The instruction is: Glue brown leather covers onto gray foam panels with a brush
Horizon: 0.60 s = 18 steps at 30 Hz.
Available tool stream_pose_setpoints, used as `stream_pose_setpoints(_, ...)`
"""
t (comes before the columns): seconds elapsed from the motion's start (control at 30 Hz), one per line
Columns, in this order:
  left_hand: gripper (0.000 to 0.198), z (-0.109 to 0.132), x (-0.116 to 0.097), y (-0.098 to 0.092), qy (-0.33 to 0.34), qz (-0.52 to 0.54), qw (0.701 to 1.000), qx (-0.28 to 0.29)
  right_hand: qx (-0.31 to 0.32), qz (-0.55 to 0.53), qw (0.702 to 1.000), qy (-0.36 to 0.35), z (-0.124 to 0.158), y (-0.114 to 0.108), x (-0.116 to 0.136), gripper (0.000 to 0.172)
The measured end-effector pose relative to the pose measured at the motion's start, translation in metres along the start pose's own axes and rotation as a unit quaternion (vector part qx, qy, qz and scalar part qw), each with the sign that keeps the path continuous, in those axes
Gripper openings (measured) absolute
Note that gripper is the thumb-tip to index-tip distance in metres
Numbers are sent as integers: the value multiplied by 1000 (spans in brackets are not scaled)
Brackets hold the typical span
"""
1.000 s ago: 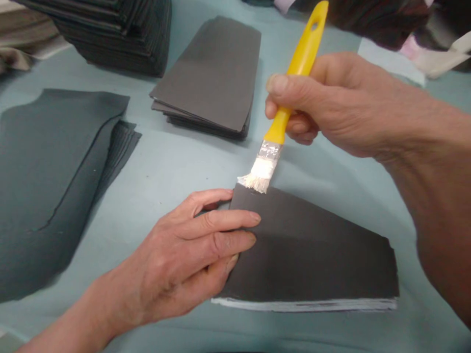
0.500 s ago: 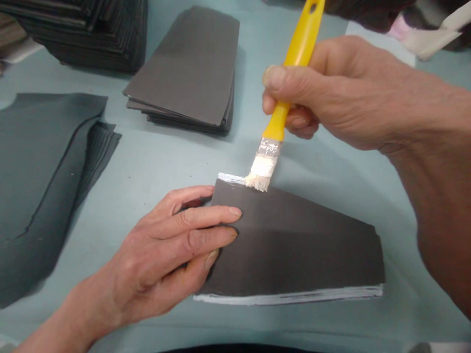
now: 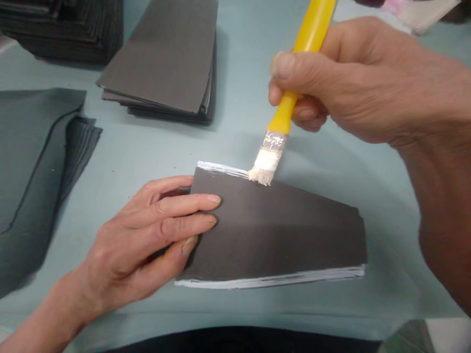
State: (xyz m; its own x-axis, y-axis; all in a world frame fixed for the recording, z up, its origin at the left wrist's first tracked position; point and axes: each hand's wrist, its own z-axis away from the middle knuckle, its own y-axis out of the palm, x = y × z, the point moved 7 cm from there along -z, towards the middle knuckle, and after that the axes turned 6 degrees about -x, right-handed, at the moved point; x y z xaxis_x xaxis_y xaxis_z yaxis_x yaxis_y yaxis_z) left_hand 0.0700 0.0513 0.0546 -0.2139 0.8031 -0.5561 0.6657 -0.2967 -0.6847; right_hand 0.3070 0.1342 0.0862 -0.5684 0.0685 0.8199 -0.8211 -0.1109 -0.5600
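Observation:
A stack of dark grey sheets [image 3: 279, 235] lies on the pale blue table [image 3: 165, 147] in front of me. White paste coats its near edge and part of its far edge. My left hand [image 3: 147, 240] lies flat on the stack's left end, fingers stretched out, pressing it down. My right hand [image 3: 353, 78] is closed round the yellow handle of a brush [image 3: 283, 113]. The brush's white bristles touch the stack's far edge, a little right of the fresh white streak.
A second pile of dark grey sheets [image 3: 165, 59] lies behind, with a taller dark stack [image 3: 62, 24] at the back left. Larger dark cut pieces [image 3: 33, 166] spread over the left side. Pale cloth shows at the top right corner.
The brush has moved rightward along the stack's far edge, leaving a white streak from the left corner. My left hand has stayed on the stack. The camera view has shifted.

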Motion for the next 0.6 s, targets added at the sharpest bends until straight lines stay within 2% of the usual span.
stream_pose_setpoints(0.23, 46, 1, 1, 1, -18, -7, 1000, 0, -1, 10, 1000, -5, 8, -12, -14, 44)
stream_pose_setpoints(0.37, 62, 2, 2, 3, -20, -3, 1000, -6, 1, 17, 1000, -5, 12, -21, -25, 42)
stream_pose_setpoints(0.53, 72, -1, 2, 1, -8, 8, 1000, 24, 5, 7, 1000, -6, 22, -27, -30, 40)
stream_pose_setpoints(0.6, 73, -2, 2, -2, -6, 12, 1000, 20, -1, 11, 1000, -7, 26, -30, -31, 39)
